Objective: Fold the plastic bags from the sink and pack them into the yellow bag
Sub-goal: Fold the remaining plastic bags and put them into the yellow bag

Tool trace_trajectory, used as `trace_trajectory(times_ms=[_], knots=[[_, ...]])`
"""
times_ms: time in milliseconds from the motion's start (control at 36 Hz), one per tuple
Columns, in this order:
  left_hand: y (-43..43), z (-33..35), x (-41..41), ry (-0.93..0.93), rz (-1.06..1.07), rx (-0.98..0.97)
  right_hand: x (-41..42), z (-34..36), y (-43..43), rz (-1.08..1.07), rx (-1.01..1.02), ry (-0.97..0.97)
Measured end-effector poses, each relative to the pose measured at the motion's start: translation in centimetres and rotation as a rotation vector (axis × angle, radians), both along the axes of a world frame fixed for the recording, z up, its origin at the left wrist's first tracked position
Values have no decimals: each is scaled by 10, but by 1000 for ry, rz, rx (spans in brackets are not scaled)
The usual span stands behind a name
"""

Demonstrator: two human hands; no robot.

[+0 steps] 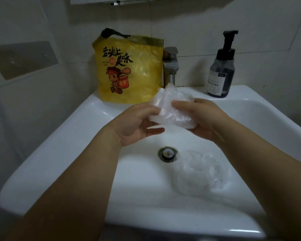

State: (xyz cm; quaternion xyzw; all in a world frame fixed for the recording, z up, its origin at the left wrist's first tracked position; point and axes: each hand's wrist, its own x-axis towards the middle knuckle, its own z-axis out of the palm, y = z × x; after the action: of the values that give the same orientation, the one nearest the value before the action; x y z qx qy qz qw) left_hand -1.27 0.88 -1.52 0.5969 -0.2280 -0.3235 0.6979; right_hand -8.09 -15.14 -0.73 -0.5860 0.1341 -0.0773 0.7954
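While it hangs in the air above the drain [167, 153], the crumpled clear bag [170, 108] is held from both sides. The left hand [137, 124] pinches the bag's left edge, thumb on top and fingers underneath, with one finger sticking out straight below. The right hand [207, 119] grips the right side, its thumb pressed across the top of the plastic and its other fingers curled under it. The bag is bunched into a soft, wrinkly lump between the two hands.

A second clear bag [202, 173] lies in the bowl of the white sink [59, 153], just to the right of the drain and a bit nearer the person. It is loose and puffy, not folded.

The yellow bag [129, 70] stands on the sink's back ledge, behind the drain and a little to the left. It has black writing and a cartoon kid on its front, and a dark handle at the top. Its top looks bunched — I cannot tell how wide it is open. Pale plastic shows faintly through its yellow side.

A shiny tap [170, 66] stands straight behind the drain, just beside the yellow bag's right edge. A dark soap bottle [219, 73] with a black pump stands behind the drain and to the right, well apart from the tap.
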Motion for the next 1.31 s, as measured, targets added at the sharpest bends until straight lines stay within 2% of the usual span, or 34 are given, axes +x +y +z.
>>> trace_trajectory(times_ms=[83, 194, 222, 278, 333, 361, 444, 500, 583, 833, 972, 1139, 1306], knots=[[3, 2, 4, 47, 1, -43, 0, -1, -2, 19, -209, -23], [-3, -3, -1, -60, 19, 87, -1, -5, 3, 105, -425, 12], [-4, -5, -1, -107, 91, 116, -1, -6, 3, 115, -407, 18], [-5, -9, 5, -136, 224, 116, 0, -5, 2, 137, -222, 21], [-5, -8, 11, -85, 324, 33, 1, -2, -3, 182, -2, 24], [-4, -7, 13, -54, 364, -21, 1, -1, -3, 226, 47, 50], [-6, -5, 12, -16, 415, -95, -1, -7, 6, 357, -1, 116], [-8, -6, 10, -11, 400, -99, 1, -13, 13, 281, -40, 78], [-8, -5, 11, 2, 345, -102, 5, -11, 9, 180, 36, -3], [3, 1, 11, -23, 240, -43, 1, 1, -11, 280, 47, -5], [4, 2, 7, 3, 169, -61, -1, 3, -13, 307, 129, -26], [4, 5, 3, 30, 130, -132, -2, 4, -16, 322, 135, -35], [6, 7, -4, 23, 52, 14, -4, 7, -23, 302, 127, -46]])
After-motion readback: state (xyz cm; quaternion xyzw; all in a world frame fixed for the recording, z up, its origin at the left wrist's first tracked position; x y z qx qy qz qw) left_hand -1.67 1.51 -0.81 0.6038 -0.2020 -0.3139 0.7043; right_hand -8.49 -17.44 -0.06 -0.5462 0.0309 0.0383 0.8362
